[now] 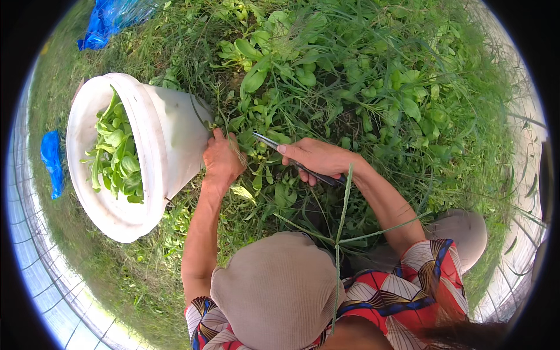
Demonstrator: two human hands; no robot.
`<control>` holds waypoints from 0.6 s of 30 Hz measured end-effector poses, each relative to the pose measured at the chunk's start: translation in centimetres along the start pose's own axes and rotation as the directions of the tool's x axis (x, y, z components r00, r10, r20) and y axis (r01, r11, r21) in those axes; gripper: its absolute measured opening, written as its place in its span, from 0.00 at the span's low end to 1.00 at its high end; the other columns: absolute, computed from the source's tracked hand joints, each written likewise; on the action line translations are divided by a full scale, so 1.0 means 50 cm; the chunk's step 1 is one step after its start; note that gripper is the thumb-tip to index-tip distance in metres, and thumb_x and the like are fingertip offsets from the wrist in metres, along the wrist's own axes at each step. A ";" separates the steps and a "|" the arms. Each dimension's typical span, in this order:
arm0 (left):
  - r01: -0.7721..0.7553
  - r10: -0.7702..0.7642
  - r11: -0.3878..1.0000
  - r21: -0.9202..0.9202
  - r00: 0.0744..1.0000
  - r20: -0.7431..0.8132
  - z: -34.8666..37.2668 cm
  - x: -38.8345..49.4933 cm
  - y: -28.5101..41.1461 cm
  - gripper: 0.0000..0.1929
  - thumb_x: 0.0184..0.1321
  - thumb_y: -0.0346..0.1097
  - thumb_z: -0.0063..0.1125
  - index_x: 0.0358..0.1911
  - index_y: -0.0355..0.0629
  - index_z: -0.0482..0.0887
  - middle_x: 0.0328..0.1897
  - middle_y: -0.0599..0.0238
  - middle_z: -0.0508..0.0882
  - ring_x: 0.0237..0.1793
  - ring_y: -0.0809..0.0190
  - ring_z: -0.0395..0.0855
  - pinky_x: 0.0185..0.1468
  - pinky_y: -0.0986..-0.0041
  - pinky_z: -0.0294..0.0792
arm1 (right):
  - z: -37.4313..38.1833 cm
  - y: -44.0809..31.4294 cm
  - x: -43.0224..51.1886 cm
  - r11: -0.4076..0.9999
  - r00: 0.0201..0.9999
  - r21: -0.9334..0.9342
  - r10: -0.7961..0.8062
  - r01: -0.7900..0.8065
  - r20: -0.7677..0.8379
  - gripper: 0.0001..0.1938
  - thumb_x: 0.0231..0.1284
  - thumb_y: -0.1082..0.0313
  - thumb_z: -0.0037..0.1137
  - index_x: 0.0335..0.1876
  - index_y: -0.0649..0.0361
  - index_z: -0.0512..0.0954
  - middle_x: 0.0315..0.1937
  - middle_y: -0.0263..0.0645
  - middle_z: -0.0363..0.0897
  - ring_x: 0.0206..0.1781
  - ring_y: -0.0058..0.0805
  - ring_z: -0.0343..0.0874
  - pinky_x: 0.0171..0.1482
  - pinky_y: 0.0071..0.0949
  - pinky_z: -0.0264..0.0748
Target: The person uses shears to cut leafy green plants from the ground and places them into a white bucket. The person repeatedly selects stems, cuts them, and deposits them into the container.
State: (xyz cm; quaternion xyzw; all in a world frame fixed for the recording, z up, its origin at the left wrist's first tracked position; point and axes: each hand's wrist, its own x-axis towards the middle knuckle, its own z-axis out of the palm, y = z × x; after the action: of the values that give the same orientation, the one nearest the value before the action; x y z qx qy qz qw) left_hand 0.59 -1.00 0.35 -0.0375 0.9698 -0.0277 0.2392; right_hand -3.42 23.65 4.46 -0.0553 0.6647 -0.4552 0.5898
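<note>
My left hand [223,159] reaches down beside the base of a white plastic bucket [181,127], its fingertips among grass stems; whether it grips anything is hidden. Leafy green plants [118,153] lie inside the bucket, which is tipped with its mouth to the left. In my right hand [313,158] is a slim metal cutting tool [267,141] with a dark handle, likely scissors or a knife, its tip pointing up and left towards low leaves. Broad-leaved green plants [253,78] grow among grass just beyond both hands.
Blue plastic bags [52,164] lie in the grass at the left and upper left. A forked grass seed head [337,240] rises near my right forearm. My knees [280,288] in beige cloth are close below, and pale ground [520,262] borders the growth at right.
</note>
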 end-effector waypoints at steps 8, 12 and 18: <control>-0.116 0.107 0.989 0.093 0.989 0.102 -0.019 0.013 0.002 0.13 0.58 0.35 0.62 0.45 0.38 0.88 0.60 0.47 0.75 0.59 0.45 0.78 0.54 0.58 0.79 | -0.003 0.028 -0.005 0.992 0.995 0.079 -0.097 0.099 -0.036 0.42 0.72 0.28 0.34 0.54 0.72 0.76 0.23 0.40 0.78 0.22 0.25 0.82 0.14 0.24 0.67; -0.176 0.160 0.930 -0.322 0.984 -0.076 -0.028 -0.005 -0.036 0.15 0.57 0.35 0.65 0.46 0.38 0.88 0.69 0.44 0.74 0.67 0.46 0.75 0.60 0.56 0.76 | -0.009 0.025 -0.026 0.986 0.993 0.122 -0.112 0.117 -0.047 0.40 0.74 0.30 0.34 0.53 0.71 0.77 0.23 0.38 0.78 0.22 0.25 0.82 0.20 0.24 0.72; -0.196 0.013 0.357 -0.914 0.979 -0.205 -0.061 -0.063 -0.051 0.11 0.62 0.31 0.63 0.46 0.39 0.88 0.71 0.51 0.76 0.66 0.52 0.77 0.63 0.61 0.73 | -0.016 0.002 -0.048 0.976 0.989 0.162 -0.134 0.143 -0.064 0.37 0.75 0.32 0.36 0.53 0.68 0.77 0.22 0.35 0.77 0.23 0.22 0.79 0.27 0.22 0.76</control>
State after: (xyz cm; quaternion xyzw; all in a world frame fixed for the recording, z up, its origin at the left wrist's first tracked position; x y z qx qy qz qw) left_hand 2.11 -3.14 4.68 -0.1014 0.8322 0.5361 0.0981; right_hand -3.33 25.63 6.07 -0.0402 0.6344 -0.5502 0.5415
